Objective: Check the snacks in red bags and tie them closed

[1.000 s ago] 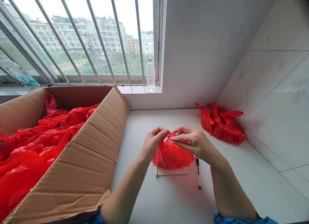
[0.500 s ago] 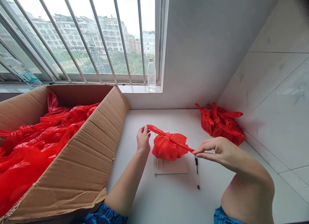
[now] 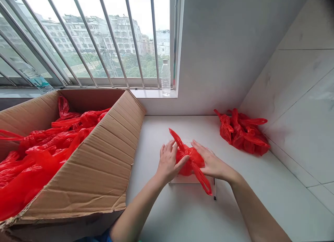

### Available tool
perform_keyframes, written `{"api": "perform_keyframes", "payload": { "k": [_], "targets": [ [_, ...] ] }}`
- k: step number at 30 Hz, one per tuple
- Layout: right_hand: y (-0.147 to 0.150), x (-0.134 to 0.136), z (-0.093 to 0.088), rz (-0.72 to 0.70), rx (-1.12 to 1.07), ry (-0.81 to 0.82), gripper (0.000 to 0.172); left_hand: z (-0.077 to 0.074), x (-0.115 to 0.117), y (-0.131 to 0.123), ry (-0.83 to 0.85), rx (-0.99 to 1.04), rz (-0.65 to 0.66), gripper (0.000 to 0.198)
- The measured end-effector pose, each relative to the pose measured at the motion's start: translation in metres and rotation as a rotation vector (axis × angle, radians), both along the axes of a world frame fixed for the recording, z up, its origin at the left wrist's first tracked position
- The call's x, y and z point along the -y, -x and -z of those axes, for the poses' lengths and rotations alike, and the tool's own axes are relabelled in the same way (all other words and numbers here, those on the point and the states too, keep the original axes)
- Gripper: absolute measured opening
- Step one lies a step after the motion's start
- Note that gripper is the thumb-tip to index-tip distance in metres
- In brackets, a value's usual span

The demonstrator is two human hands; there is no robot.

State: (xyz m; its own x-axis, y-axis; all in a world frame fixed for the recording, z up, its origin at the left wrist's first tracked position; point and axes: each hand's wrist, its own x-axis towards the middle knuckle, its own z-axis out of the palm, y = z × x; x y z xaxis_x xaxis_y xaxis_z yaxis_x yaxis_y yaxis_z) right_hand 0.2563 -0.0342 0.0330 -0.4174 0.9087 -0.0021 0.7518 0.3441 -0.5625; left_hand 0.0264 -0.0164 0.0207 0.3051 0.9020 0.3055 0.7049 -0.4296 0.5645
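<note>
Left hand and right hand, apart and uncurled, cup the red bag. A red bundle occupies the surface's far-right corner

A window at the upper left is crossed by metal bars, through which pale buildings, green trees and a whitish sky are seen above a white sill. The plain wall beside it is softly shaded and is met by a pale tiled wall on the right. Below, a smooth white tabletop is lit by daylight.
</note>
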Motion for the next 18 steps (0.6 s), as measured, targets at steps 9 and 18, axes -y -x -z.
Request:
{"api": "perform_keyframes", "payload": {
  "k": [9,18],
  "targets": [
    [0.034,-0.015,0.083,0.055,0.079,-0.298,0.075,0.038,0.000,-0.011,-0.116,-0.285,0.029,0.053],
    [0.032,-0.020,0.106,0.029,0.149,-0.338,0.070,0.054,0.002,-0.012,-0.105,-0.244,-0.010,0.051]
  ]
}}
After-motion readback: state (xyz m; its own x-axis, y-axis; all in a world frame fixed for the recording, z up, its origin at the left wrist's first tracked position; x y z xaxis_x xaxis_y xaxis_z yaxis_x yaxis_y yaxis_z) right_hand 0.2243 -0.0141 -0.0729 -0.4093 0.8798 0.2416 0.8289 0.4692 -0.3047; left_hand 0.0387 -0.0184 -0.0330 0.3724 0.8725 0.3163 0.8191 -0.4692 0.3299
